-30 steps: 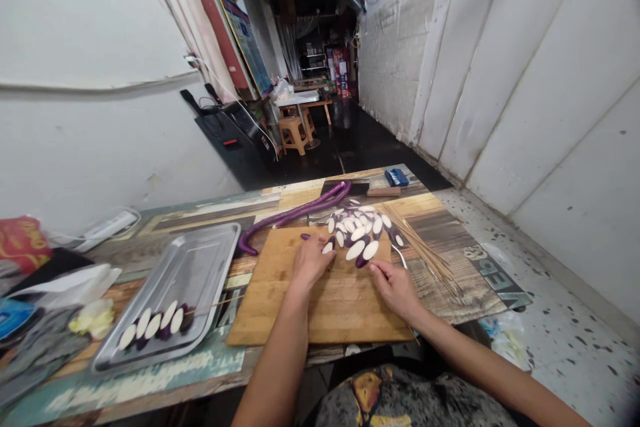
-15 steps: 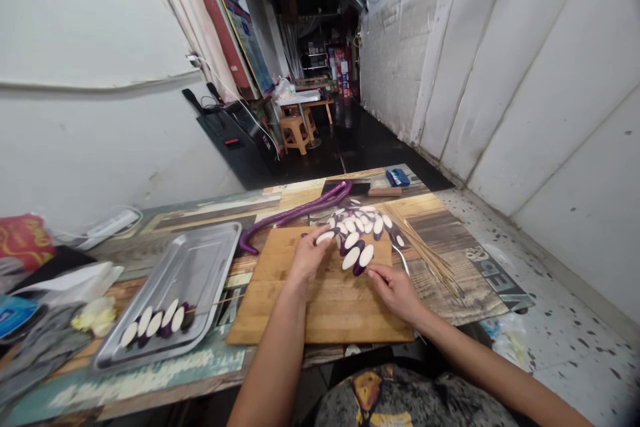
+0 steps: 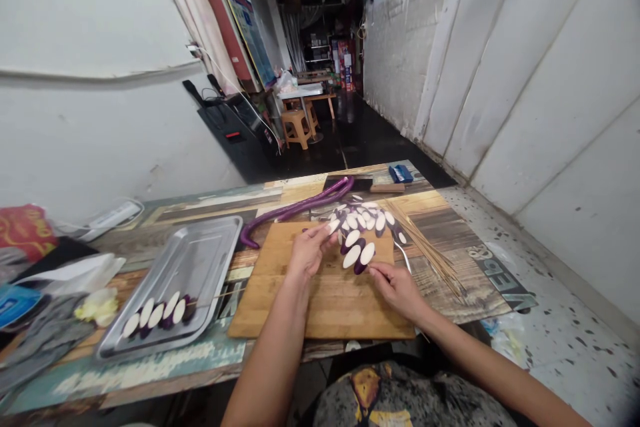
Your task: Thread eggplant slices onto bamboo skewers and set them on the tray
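Note:
Between the closed fingers of my right hand (image 3: 397, 288) is the end of a bamboo skewer, mostly hidden, threaded with several oval eggplant slices (image 3: 367, 253), white inside with purple skin. My left hand (image 3: 310, 252) pinches a single eggplant slice (image 3: 333, 227) to the left of the skewered ones. Both hands are above the wooden cutting board (image 3: 273, 310). A heap of loose eggplant slices (image 3: 369, 219) lies at the board's far edge. Bare bamboo skewers (image 3: 430, 255) lie fanned out to the right.
A metal tray (image 3: 175, 250) on the left holds a skewer of eggplant slices (image 3: 156, 315). Long whole eggplants (image 3: 295, 205) lie behind the board. Farther back are a knife with a wooden handle (image 3: 387, 188) and a blue box (image 3: 401, 174). A grey cloth (image 3: 47, 340) lies far left.
My left hand has shifted slightly, and its slice has moved up and right, toward the heap. The right hand with the skewered slices stays nearly still. The view has tilted a little.

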The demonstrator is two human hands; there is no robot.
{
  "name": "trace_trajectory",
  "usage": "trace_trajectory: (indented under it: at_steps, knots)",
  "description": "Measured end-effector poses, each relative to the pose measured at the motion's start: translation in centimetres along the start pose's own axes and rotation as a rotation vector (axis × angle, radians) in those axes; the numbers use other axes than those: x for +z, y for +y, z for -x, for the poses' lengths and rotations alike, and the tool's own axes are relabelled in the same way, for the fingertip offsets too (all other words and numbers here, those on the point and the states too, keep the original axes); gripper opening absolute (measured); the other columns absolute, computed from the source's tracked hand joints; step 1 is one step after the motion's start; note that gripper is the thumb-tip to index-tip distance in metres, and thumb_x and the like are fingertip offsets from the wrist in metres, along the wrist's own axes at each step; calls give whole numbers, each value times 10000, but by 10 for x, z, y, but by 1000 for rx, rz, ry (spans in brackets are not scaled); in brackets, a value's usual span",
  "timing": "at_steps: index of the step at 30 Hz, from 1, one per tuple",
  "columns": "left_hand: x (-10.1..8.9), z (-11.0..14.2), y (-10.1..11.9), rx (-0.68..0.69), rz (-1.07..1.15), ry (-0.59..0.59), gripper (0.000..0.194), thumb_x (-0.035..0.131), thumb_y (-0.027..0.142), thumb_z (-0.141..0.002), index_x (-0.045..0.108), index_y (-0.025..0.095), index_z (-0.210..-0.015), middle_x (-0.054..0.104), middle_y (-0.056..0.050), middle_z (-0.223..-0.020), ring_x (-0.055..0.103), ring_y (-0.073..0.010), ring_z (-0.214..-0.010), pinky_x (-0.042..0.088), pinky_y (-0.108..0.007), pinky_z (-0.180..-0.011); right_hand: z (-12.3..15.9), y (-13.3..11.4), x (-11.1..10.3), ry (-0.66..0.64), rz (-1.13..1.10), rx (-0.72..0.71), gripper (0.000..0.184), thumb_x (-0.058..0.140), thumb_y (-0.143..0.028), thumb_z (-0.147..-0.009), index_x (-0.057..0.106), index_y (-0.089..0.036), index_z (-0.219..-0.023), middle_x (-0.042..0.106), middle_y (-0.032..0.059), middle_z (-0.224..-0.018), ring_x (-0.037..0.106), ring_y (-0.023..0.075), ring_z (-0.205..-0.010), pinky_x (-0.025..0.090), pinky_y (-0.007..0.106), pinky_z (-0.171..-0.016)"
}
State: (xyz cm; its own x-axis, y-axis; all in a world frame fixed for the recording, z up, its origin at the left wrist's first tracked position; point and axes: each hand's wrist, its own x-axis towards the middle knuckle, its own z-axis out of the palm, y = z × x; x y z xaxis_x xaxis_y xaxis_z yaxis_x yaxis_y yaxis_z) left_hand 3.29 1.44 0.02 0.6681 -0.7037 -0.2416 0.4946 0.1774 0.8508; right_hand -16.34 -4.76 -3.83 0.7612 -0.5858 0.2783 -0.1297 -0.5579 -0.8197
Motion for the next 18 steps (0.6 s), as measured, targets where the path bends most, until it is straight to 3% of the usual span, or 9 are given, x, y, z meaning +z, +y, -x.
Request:
trace_trajectory:
  at_steps: [9, 18]
  knots:
    - [3, 2, 1, 0, -1, 19, 137, 698, 55, -657, 691, 56, -793, 672, -64, -737, 604, -77, -590, 503, -158, -571, -2, 0, 0, -30, 13, 8, 296, 415, -293, -895, 687, -177, -887, 692, 38, -786, 616, 176, -698, 439, 250, -639]
    - [0, 0, -6, 56, -81, -39, 311, 808, 202, -527, 706, 68, -788, 677, -75, -721, 582, -94, -582, 490, -226, -603, -3, -3, 0, -18, 44, 26, 299, 411, -277, -887, 693, -179, -895, 693, 36, -779, 610, 168, -671, 433, 239, -607]
